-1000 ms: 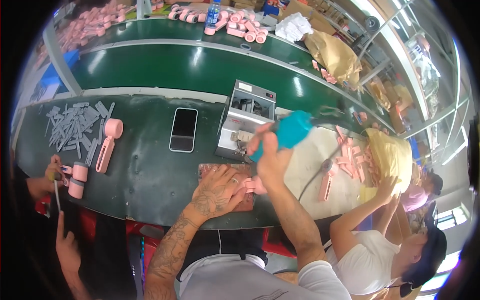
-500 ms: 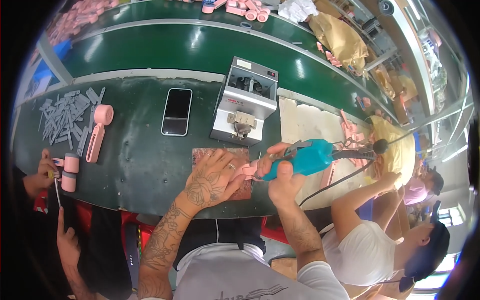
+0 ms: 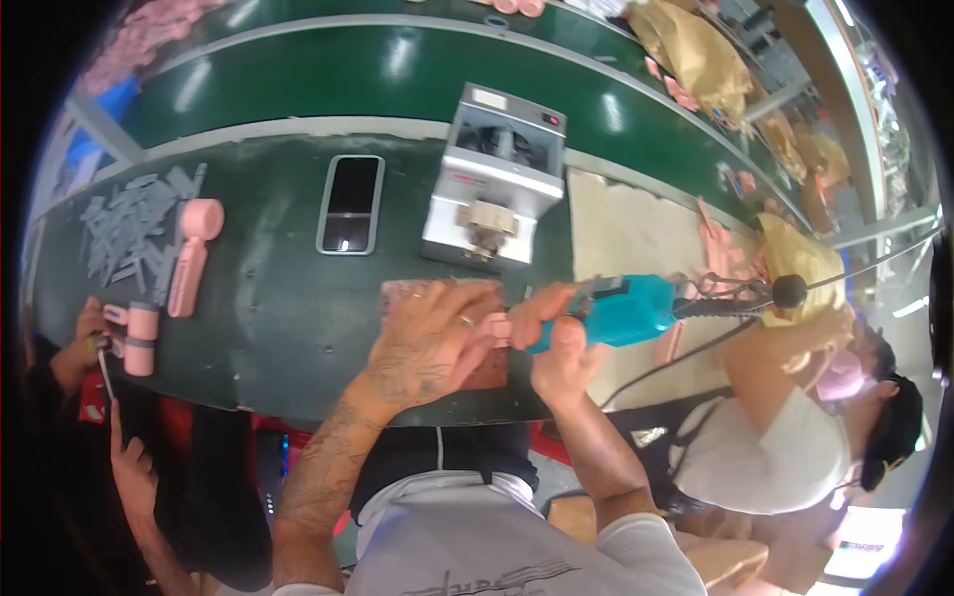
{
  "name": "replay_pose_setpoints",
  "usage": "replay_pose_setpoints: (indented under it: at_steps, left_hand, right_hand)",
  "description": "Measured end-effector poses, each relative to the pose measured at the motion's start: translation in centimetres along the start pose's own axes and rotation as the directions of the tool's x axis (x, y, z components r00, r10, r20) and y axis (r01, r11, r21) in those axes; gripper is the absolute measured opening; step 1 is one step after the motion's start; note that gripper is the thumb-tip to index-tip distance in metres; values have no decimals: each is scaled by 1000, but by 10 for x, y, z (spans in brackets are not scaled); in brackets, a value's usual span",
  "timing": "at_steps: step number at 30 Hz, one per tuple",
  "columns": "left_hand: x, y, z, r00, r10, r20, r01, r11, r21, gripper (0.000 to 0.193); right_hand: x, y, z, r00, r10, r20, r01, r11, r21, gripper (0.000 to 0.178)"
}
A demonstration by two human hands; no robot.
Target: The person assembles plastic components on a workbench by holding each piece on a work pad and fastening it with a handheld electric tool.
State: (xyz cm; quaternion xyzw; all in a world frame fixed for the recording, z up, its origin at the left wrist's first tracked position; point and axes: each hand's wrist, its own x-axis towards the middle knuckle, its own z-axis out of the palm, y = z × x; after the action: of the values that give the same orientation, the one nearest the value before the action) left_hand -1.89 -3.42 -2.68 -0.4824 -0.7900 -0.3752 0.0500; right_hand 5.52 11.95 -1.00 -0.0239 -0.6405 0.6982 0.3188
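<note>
My right hand (image 3: 562,343) is wrapped round a teal electric screwdriver (image 3: 628,310), which lies nearly level with its tip pointing left. My left hand (image 3: 425,333) holds a small pink plastic part (image 3: 495,328) against that tip. Most of this part is hidden under my fingers, and the screw point itself cannot be made out. Both hands are over a reddish mat (image 3: 487,374) at the bench's near edge. Behind them stands a grey metal screw feeder (image 3: 497,179). A cable trails off to the right from the screwdriver.
A phone (image 3: 351,204) lies left of the feeder. Further left are a pink handheld fan (image 3: 196,256) and a pile of grey strips (image 3: 129,230). Pink parts (image 3: 717,243) rest on cardboard at the right. Co-workers sit on both sides; a co-worker's hand (image 3: 79,348) works at the left.
The view has shifted slightly, with the bench items higher in it. My hands keep the screwdriver against the pink part. The co-worker at the right has shifted their arm and leaned away.
</note>
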Motion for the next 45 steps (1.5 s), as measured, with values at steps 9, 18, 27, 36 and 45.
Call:
replay_pose_setpoints:
  at_steps: [9, 18, 27, 36, 45]
  left_hand:
    - [-41, 2, -45, 986, 5, -168, 21, 988, 151, 26]
    - [-77, -110, -114, 877, -165, -452, 376, 821, 430, 16]
    - [115, 99, 127, 999, -16, 49, 36, 898, -439, 28]
    - [172, 146, 253, 925, -147, 351, 230, 951, -207, 48]
    - [74, 73, 71, 998, 65, -26, -70, 955, -287, 20]
  right_hand:
    - [-47, -59, -22, 999, -34, -38, 40, 984, 171, 67]
    - [-87, -58, -61, 991, 113, -76, -104, 988, 112, 54]
    - [-99, -82, -93, 959, 278, 52, -269, 954, -132, 48]
    - [-126, -101, -103, 964, 236, -119, -242, 969, -41, 52]
    - [-84, -94, -111, 967, 181, -180, -213, 960, -180, 71]
